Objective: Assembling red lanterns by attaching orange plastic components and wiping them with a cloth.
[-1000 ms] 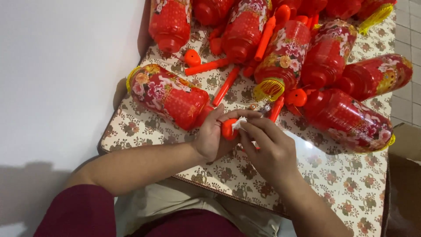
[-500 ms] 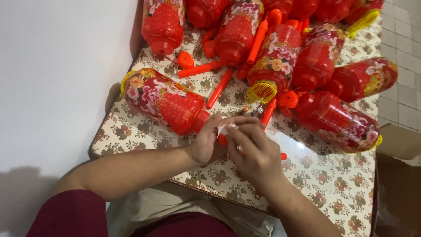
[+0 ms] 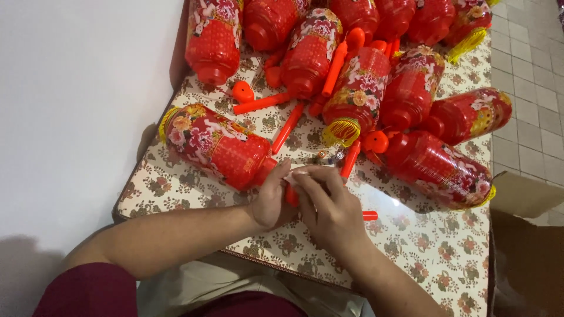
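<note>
My left hand [image 3: 271, 202] and my right hand [image 3: 329, 211] meet over the near middle of the table, both closed on a small orange-red plastic stick [image 3: 292, 195]. Its far tip [image 3: 370, 215] pokes out to the right of my right hand. My fingers hide most of it. Just left of my left hand lies a red lantern [image 3: 214, 144] with flower print and a yellow rim, on its side. Tiny dark round parts [image 3: 332, 155] lie just beyond my fingertips.
Several more red lanterns [image 3: 437, 167] and loose orange sticks [image 3: 288, 126] crowd the far half of the floral-covered table [image 3: 411, 252]. A white wall is on the left, a brown cardboard box [image 3: 526, 258] on the right, over a tiled floor.
Both hands stay together on the orange piece, with the fingers shifting slightly. The view has tilted, so the table sits a little lower and more to the right in the picture.
</note>
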